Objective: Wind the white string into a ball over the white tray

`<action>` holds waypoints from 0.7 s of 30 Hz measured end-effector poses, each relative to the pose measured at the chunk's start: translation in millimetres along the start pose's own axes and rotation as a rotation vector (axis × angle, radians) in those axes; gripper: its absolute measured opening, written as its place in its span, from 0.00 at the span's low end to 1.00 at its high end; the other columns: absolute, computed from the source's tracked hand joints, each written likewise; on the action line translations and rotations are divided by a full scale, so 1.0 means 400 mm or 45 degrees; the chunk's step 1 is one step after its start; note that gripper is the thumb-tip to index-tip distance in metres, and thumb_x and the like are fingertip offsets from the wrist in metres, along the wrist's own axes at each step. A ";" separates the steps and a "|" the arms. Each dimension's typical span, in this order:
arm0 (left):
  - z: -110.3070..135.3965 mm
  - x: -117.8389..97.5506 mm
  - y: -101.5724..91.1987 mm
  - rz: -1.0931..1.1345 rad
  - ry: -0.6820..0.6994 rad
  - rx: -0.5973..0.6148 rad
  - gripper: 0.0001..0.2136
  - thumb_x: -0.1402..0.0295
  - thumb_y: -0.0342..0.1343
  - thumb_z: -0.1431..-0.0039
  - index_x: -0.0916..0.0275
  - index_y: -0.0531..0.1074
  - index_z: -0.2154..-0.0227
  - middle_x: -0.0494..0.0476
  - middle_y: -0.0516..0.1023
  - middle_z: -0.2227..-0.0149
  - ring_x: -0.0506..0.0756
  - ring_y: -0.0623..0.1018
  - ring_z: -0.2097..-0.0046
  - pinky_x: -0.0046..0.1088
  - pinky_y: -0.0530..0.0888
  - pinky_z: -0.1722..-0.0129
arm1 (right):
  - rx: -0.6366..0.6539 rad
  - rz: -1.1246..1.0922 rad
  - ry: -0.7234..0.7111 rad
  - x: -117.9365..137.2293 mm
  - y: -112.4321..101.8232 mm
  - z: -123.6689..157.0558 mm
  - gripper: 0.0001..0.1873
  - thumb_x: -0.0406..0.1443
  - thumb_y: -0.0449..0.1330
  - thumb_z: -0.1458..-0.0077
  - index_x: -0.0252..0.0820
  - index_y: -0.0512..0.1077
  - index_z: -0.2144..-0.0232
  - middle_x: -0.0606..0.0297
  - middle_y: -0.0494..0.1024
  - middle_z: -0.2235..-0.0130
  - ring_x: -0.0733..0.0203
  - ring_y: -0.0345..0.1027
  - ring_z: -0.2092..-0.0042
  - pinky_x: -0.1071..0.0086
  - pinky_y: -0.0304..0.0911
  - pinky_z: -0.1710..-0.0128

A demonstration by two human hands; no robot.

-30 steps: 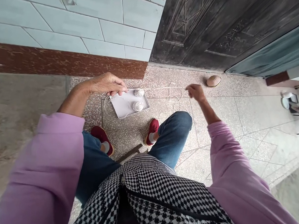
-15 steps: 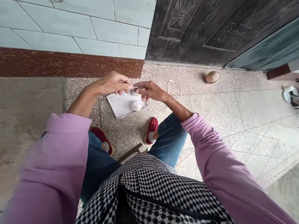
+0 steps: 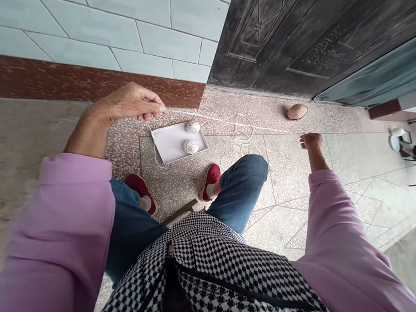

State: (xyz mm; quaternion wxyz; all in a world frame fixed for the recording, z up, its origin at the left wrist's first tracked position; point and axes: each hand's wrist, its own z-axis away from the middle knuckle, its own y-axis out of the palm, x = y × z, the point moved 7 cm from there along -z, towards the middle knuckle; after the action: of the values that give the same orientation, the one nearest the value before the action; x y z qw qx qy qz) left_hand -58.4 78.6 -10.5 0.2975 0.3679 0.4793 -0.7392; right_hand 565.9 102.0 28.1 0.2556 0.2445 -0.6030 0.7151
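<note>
A length of white yarn stretches nearly straight between my two hands. My left hand pinches one end of the stretch between thumb and fingers, above the left corner of a shallow white box. Far out to the right, my right hand is closed, with the yarn running up to it. Two balls of white yarn, one behind the other, sit in the right part of the box. Loose loops of yarn lie on the floor to the right of the box.
A tiled wall and a dark door stand ahead. A round, tan object lies near the doorstep. Below me are my red shoes and a wooden piece, perhaps part of a seat. Dishes show at far right.
My hands were together over the box. The right hand has swung far to the right and the left hand slightly left, drawing the yarn out between them. Both yarn balls are now uncovered.
</note>
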 end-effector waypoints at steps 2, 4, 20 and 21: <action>-0.015 -0.012 0.018 -0.007 0.007 -0.005 0.16 0.56 0.76 0.24 0.67 0.93 0.51 0.65 0.89 0.62 0.56 0.77 0.63 0.35 0.74 0.63 | -0.098 0.039 0.112 0.009 0.031 -0.008 0.18 0.46 0.79 0.24 0.49 0.83 0.66 0.66 0.69 0.78 0.62 0.57 0.80 0.59 0.65 0.73; -0.033 -0.035 0.050 -0.017 0.010 0.013 0.14 0.59 0.76 0.25 0.67 0.94 0.51 0.64 0.88 0.64 0.57 0.78 0.64 0.36 0.76 0.63 | -0.159 0.053 0.193 0.054 0.126 -0.039 0.09 0.35 0.73 0.21 0.41 0.86 0.60 0.52 0.85 0.66 0.62 0.67 0.74 0.62 0.69 0.70; -0.071 0.004 0.078 0.017 -0.039 0.101 0.14 0.56 0.73 0.33 0.64 0.92 0.57 0.65 0.86 0.64 0.59 0.83 0.64 0.33 0.79 0.63 | -0.059 -0.188 0.116 0.108 0.183 -0.109 0.24 0.30 0.65 0.10 0.44 0.74 0.67 0.75 0.63 0.76 0.72 0.58 0.77 0.68 0.58 0.71; -0.079 0.016 0.085 0.020 -0.061 0.119 0.14 0.57 0.74 0.34 0.64 0.91 0.57 0.65 0.87 0.63 0.59 0.83 0.64 0.33 0.79 0.63 | -0.094 -0.124 0.146 0.066 0.139 -0.101 0.26 0.27 0.61 0.11 0.45 0.71 0.69 0.76 0.62 0.77 0.73 0.56 0.77 0.67 0.57 0.71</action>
State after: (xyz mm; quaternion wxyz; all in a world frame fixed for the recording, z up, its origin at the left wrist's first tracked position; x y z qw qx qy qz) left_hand -26.8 95.0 -41.1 0.2972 0.3674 0.4342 -0.7669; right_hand 507.8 135.8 -1.8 0.3331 0.2225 -0.6007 0.6919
